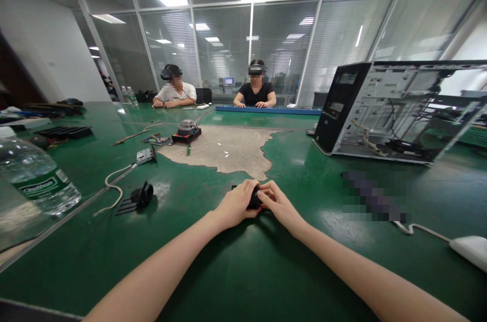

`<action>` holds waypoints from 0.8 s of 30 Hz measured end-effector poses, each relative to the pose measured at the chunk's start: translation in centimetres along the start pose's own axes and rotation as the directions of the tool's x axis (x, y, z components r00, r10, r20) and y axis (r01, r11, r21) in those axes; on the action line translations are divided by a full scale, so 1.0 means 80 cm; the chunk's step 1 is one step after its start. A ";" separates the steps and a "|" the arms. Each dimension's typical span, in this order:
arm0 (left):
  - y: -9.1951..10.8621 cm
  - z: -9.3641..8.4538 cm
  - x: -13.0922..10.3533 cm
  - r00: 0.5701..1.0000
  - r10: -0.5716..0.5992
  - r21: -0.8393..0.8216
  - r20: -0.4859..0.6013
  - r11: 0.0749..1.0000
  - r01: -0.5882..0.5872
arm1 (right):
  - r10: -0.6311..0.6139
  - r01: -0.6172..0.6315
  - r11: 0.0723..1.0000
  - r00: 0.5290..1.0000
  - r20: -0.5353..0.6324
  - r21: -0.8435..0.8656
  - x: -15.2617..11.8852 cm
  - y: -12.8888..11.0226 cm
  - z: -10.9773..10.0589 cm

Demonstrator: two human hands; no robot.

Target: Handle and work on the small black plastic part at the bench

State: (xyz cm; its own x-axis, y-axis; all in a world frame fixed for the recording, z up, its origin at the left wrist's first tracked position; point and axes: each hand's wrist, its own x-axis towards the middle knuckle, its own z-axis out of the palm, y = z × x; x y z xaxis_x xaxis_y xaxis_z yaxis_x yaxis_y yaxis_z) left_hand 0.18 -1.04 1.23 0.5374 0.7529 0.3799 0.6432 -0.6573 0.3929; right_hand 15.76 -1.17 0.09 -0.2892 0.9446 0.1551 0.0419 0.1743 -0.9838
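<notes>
Small black part held between both hands

In the head view, the left hand (238, 204) was wrapped round a small, dark black part (254, 200) while the right hand's (277, 204) thumb and fingers pressed its near side; each grip was closed on it, low over the green-topped bench (213, 271). The handling looked unfinished, the piece not yet released; the fingers hid too much to judge further.

Farther right stood a black-and-grey metal computer case (388, 114), its side open. Leftward lay a round black part with a slotted bracket (140, 196), a silver metal box (145, 155) with a pale cable and a clear plastic bottle (43, 180). Nothing appeared to block the hands. Two people sat opposite.
</notes>
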 end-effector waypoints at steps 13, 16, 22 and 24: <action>-0.057 -0.009 0.053 1.000 -0.021 0.117 -0.008 0.993 0.022 | -0.015 0.016 0.999 1.000 0.008 -0.042 0.084 0.008 -0.010; -0.066 -0.008 0.063 0.999 -0.008 0.164 -0.043 0.986 0.015 | -0.057 0.057 0.998 0.997 0.044 -0.005 0.090 0.009 -0.016; -0.073 -0.001 0.070 0.998 0.056 0.052 0.002 0.997 -0.057 | -0.092 0.085 0.994 0.991 0.102 0.071 0.086 0.013 -0.023; -0.074 0.000 0.070 0.999 0.049 0.049 0.004 0.998 -0.050 | -0.078 0.072 0.995 0.993 0.083 0.075 0.087 0.017 -0.023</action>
State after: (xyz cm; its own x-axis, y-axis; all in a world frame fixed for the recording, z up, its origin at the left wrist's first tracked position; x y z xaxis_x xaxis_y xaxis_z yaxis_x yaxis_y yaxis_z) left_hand -0.62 7.08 1.07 0.5709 0.7196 0.3953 0.6415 -0.6914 0.3323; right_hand 15.56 6.17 0.01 -0.3701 0.9018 0.2231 -0.0508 0.2202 -0.9741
